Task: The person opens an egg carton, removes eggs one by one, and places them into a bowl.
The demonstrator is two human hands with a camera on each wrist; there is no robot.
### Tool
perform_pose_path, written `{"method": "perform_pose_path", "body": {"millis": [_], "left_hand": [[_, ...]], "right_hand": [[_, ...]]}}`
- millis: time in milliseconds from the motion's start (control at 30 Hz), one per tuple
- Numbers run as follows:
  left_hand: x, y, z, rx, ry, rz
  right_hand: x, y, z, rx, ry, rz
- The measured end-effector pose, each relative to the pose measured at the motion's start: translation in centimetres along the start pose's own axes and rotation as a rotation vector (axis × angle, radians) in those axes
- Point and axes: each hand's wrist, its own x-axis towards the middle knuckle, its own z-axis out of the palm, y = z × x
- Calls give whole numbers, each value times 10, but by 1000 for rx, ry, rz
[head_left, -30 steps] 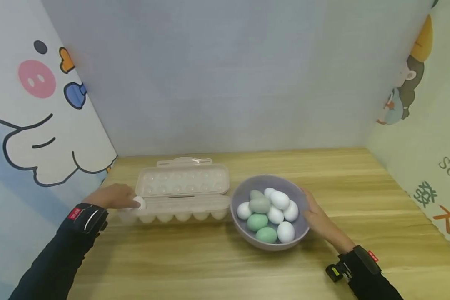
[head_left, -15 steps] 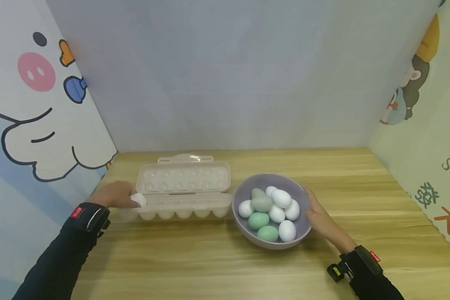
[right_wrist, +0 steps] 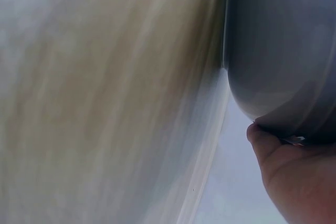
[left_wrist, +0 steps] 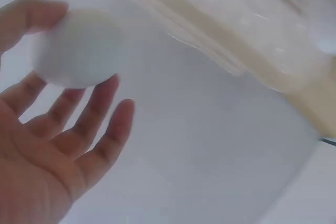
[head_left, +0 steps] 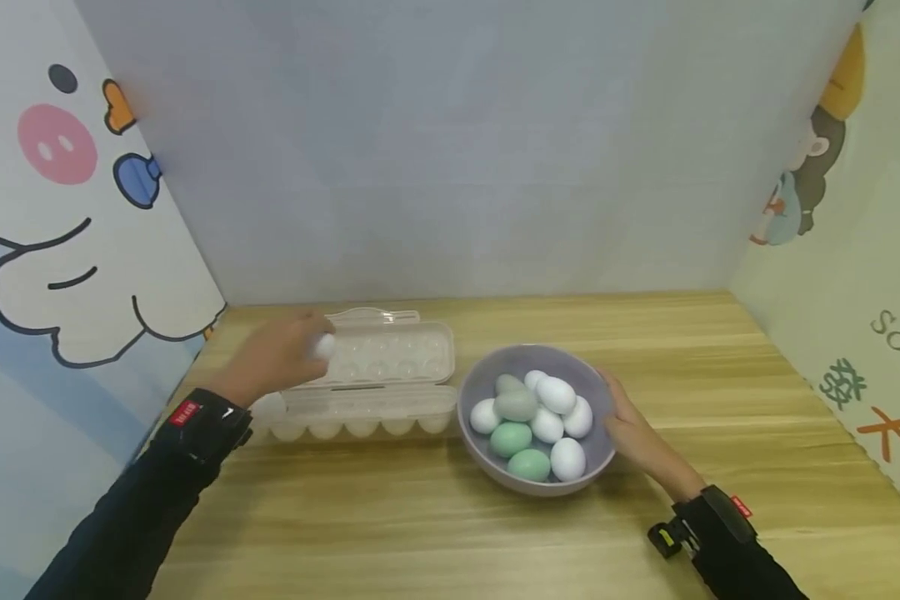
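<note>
My left hand (head_left: pixel 281 354) holds a white egg (head_left: pixel 322 347) up over the clear plastic egg carton (head_left: pixel 375 404). The left wrist view shows the egg (left_wrist: pixel 79 48) between thumb and fingertips, the little finger apart from it. The carton's lid (head_left: pixel 397 354) is folded back. Under my left wrist, a white rounded shape (head_left: pixel 268 408) shows at the carton's left end. My right hand (head_left: pixel 641 437) holds the right side of a grey-purple bowl (head_left: pixel 480 458); some of its fingers are hidden. In the right wrist view the thumb (right_wrist: pixel 262 142) presses the bowl's outer wall.
In the bowl lie several white eggs (head_left: pixel 567 460), green eggs (head_left: pixel 528 466) and grey-green eggs (head_left: pixel 516 405). Carton and bowl stand side by side on a wood-grain table (head_left: pixel 390 525). A grey wall (head_left: pixel 450 167) closes the back; printed panels flank both sides.
My left hand has lifted from the carton's left end and moved right and up in the view with the white egg. The right hand still holds the bowl in place.
</note>
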Motion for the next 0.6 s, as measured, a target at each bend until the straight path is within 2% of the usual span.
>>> {"method": "perform_pose_path", "body": {"millis": [133, 233, 300, 433, 533, 600], "left_hand": [[27, 46, 9, -17, 116, 201], [46, 83, 19, -53, 131, 313], [56, 108, 26, -83, 94, 362], [73, 154, 43, -119, -27, 445], [82, 178, 59, -65, -104, 521], [85, 190, 70, 6, -143, 560]], "right_hand": [[0, 1, 0, 2, 2, 3], [-1, 1, 0, 5, 6, 8], [-1, 2, -1, 0, 9, 11], [-1, 3, -2, -5, 19, 9], [0, 4, -3, 16, 14, 4], [1, 5, -2, 28, 3, 8]]}}
